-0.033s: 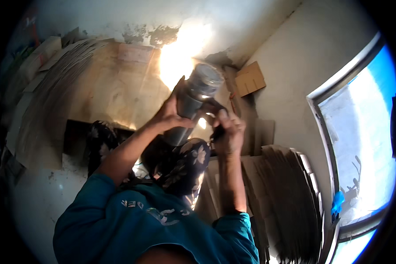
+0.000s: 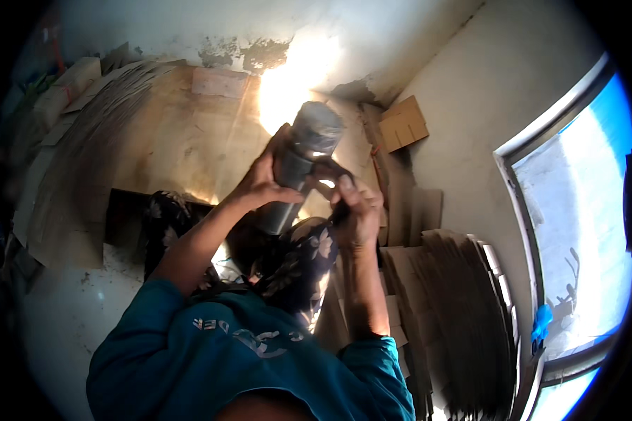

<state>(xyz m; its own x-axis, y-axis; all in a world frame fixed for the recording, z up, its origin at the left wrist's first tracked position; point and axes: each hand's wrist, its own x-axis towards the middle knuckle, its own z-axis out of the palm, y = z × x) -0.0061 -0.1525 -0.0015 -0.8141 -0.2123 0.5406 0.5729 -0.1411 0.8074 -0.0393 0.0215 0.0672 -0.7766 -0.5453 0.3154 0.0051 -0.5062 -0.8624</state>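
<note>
A grey cylindrical flask (image 2: 291, 170) with a wide, shiny, translucent-looking top (image 2: 317, 125) is held up in front of me, tilted with its top away and to the right. My left hand (image 2: 263, 184) wraps round its left side, thumb across the body. On its right, close to the neck, my right hand (image 2: 359, 214) is curled shut. A dark strip runs from the flask toward these fingers, and something dark sits under them; blur hides what it is. The flask's lower end hangs above my flower-patterned trouser leg (image 2: 298, 270).
Stacked flat cardboard (image 2: 463, 316) stands at my right. A large brown board (image 2: 182, 144) and more cardboard sheets (image 2: 74, 182) lie ahead and left. A small cardboard piece (image 2: 403, 125) leans in the far corner. At right is a bright window (image 2: 576, 210) with a blue object (image 2: 541, 324) beside its frame.
The flask and both hands have shifted slightly left in the picture, while the surroundings have moved slightly right. Both hands keep the same hold.
</note>
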